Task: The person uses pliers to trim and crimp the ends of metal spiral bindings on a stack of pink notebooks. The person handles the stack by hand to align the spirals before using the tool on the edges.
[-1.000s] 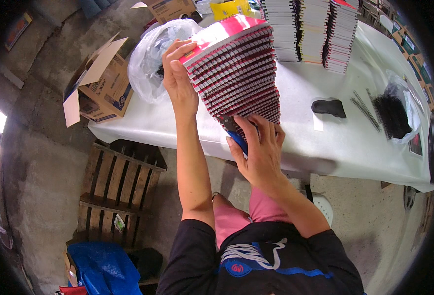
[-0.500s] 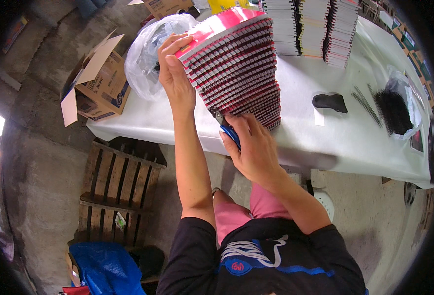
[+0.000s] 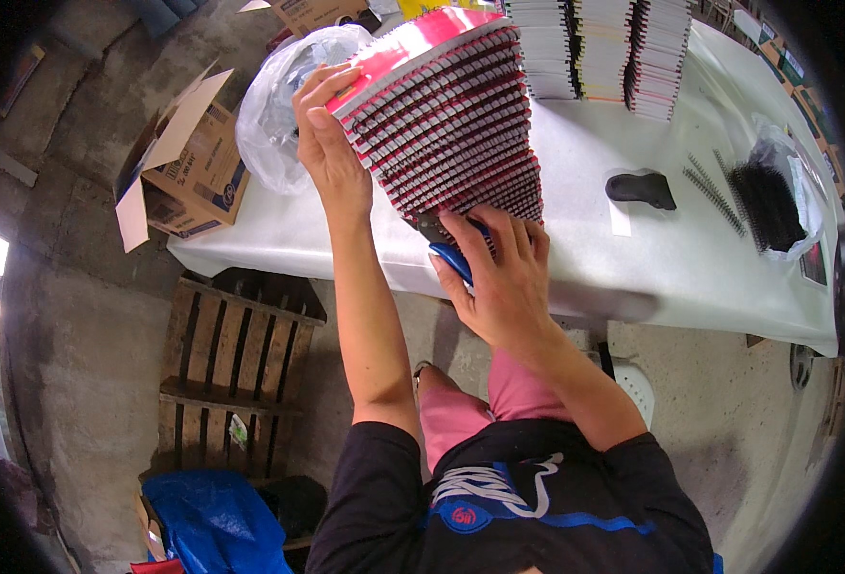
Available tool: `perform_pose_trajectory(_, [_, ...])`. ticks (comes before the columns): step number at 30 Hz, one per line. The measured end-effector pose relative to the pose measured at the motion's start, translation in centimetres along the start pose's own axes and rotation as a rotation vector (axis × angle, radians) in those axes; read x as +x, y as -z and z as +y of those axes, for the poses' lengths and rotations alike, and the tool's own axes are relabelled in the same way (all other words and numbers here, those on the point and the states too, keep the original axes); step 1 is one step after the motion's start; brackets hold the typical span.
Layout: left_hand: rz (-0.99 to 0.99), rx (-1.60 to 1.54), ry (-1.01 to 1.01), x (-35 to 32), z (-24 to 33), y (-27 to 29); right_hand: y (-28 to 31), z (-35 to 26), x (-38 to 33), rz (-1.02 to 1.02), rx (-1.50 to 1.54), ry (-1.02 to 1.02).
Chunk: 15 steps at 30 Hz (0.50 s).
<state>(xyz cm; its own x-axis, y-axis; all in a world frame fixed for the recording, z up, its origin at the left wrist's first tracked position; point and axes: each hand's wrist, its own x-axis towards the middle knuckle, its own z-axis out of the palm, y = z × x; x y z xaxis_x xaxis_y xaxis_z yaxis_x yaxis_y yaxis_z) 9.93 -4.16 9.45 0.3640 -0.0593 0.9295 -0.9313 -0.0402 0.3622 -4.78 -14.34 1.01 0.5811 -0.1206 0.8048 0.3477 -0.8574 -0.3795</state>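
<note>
Both hands are clamping a fanned notebook stack (image 3: 456,120) over the table's (image 3: 633,277) near edge: left hand (image 3: 332,158) gripping its left side, right hand (image 3: 501,277) underneath, also pinching a blue tool (image 3: 451,258). A bag (image 3: 279,105) is sitting left, more stacks (image 3: 600,48) far, a black tool (image 3: 641,188) right.

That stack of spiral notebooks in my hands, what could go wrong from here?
1. The notebook stack is tall, fanned and tilted, held only between the left hand at its top and the right hand at its bottom; it could slide apart.
2. The right hand also pinches a blue-handled tool, so its grip under the stack may be weaker.
3. The stack is near the table edge; dropped notebooks would likely fall to the floor.
</note>
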Motion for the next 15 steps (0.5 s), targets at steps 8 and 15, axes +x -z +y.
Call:
perform_pose_trajectory(8, [0.011, 0.006, 0.004, -0.1, 0.1, 0.1, 0.0, -0.5, -0.4, -0.285, 0.396, -0.297])
perform_pose_trajectory(15, [-0.002, -0.004, -0.003, -0.1, -0.6, 0.2, 0.3, -0.4, -0.9, -0.196, 0.479, -0.323])
